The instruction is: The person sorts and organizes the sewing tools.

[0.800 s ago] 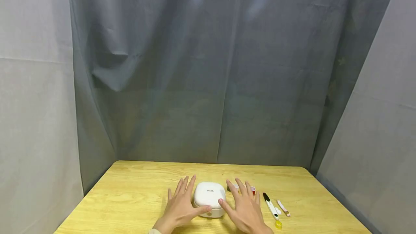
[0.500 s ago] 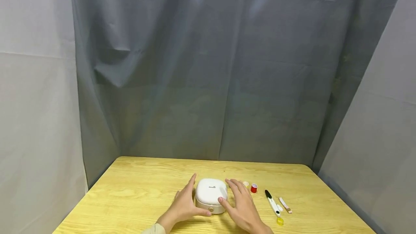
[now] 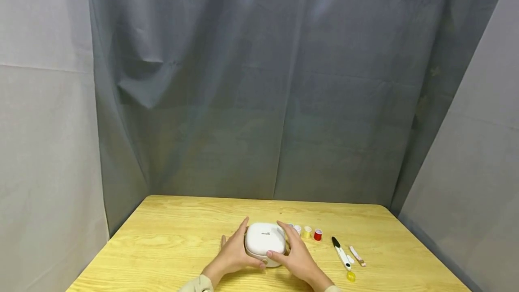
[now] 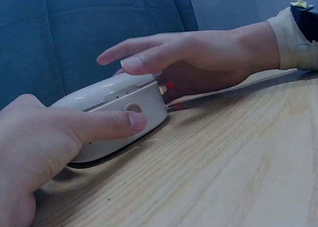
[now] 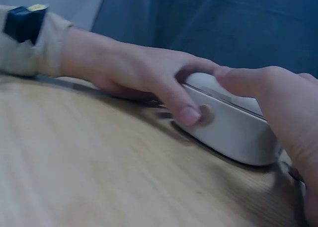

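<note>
- The step in hand, as I judge it, is to take hold of the white box [image 3: 265, 237], which stands on the table [image 3: 182, 233] between the two hands, with its lid [image 5: 201, 82] down.
- The left hand [image 3: 235, 253] holds the box at its left side: the thumb is along the front, its tip at the round button [image 4: 133, 108], and the other fingers go toward the back.
- The right hand [image 3: 298, 258] makes a moderately wide curve around the right side, with the thumb at the front edge of the lid. Whether it really grips, I cannot tell.
- The next move, I think, calls for steady left fingers and a well-placed thumb; if the button is a catch, pressing it should not push the box away.
- Whether the left thumb presses the button or only lies against it is difficult to say.
- The inside of the box is hidden, and most left fingertips also.
- Near the right hand are a red spool [image 3: 318, 234] and a yellow spool [image 3: 307, 232]; a bluish thing [image 3: 290, 225] is partly covered.
</note>
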Action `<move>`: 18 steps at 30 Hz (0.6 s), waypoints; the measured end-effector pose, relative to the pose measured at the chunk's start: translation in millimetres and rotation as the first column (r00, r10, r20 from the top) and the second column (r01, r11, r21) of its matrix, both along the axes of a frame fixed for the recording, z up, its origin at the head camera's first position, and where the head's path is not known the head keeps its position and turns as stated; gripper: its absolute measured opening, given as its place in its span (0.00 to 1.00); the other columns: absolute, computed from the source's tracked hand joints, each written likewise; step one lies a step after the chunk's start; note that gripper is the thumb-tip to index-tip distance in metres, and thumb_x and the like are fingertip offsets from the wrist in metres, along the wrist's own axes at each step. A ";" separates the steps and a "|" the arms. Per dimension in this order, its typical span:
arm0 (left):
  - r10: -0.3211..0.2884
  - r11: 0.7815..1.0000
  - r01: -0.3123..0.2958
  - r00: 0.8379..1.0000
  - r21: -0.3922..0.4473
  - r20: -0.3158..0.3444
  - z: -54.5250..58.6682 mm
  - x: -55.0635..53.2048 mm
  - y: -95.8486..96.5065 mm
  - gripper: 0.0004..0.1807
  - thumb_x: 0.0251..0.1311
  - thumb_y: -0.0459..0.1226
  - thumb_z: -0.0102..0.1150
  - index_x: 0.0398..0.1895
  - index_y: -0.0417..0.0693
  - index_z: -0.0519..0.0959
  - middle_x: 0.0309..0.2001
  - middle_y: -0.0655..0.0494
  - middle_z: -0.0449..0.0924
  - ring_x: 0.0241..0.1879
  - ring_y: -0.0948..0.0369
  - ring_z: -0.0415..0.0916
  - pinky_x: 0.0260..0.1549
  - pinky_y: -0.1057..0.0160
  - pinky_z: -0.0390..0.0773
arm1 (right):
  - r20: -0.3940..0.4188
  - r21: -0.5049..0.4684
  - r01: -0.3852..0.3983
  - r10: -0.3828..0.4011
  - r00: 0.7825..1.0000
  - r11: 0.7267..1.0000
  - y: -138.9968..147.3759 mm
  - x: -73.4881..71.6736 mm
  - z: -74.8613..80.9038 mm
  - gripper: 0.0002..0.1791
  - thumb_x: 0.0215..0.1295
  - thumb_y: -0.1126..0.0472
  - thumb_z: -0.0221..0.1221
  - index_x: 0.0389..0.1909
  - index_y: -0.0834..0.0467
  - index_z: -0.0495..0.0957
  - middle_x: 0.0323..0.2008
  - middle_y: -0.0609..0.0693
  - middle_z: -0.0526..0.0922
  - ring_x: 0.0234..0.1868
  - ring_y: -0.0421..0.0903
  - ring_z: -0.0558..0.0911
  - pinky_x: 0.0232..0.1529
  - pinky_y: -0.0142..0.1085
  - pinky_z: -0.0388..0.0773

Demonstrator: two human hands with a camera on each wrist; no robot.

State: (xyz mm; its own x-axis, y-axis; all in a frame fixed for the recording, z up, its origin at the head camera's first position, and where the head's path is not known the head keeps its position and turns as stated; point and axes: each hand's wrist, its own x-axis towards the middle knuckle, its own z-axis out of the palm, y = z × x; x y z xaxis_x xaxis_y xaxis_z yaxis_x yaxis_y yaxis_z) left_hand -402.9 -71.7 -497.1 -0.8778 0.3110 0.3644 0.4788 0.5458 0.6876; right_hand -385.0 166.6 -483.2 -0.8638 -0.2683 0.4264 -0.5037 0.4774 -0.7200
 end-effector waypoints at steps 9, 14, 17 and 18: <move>0.015 1.000 -0.015 1.000 -0.012 0.023 1.7 -3.3 9.0 0.79 0.30 0.60 0.87 0.81 0.36 0.49 0.71 0.39 0.69 0.69 0.38 0.67 0.61 0.16 0.34 | 0.211 -0.154 -0.132 0.163 0.964 0.979 16.1 -14.9 2.9 0.55 0.59 0.54 0.76 0.82 0.51 0.53 0.78 0.65 0.56 0.72 0.68 0.64 0.65 0.57 0.71; 0.022 0.999 -0.021 1.000 -0.036 0.018 3.2 -9.6 12.4 0.78 0.31 0.60 0.87 0.80 0.33 0.51 0.71 0.40 0.70 0.69 0.39 0.67 0.62 0.17 0.35 | 0.213 -0.129 -0.118 0.144 0.966 0.985 15.9 -19.5 6.6 0.58 0.55 0.54 0.78 0.82 0.49 0.54 0.77 0.65 0.58 0.71 0.64 0.66 0.64 0.53 0.70; 0.020 0.999 -0.020 1.000 -0.046 0.017 4.0 -13.2 12.9 0.77 0.31 0.61 0.87 0.80 0.33 0.53 0.70 0.41 0.72 0.68 0.40 0.69 0.62 0.17 0.36 | 0.206 -0.087 -0.121 0.137 0.969 0.989 15.1 -22.8 9.0 0.58 0.54 0.53 0.79 0.82 0.49 0.55 0.77 0.64 0.57 0.72 0.66 0.64 0.66 0.61 0.66; 0.017 0.999 -0.016 1.000 -0.050 0.018 4.4 -13.7 12.8 0.75 0.31 0.61 0.87 0.79 0.35 0.55 0.69 0.43 0.73 0.67 0.40 0.70 0.62 0.17 0.36 | 0.206 -0.069 -0.128 0.140 0.969 0.989 14.9 -23.7 9.8 0.58 0.53 0.53 0.79 0.82 0.49 0.56 0.78 0.63 0.57 0.73 0.66 0.63 0.67 0.63 0.64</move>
State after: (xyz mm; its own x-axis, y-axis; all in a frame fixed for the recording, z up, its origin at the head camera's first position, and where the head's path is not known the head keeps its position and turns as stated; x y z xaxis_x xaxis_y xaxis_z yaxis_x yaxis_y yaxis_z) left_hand -416.6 -59.0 -492.7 -0.8893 0.3137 0.3327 0.4571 0.5873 0.6679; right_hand -408.7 181.5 -473.3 -0.8933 -0.3687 0.2570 -0.3953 0.3726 -0.8396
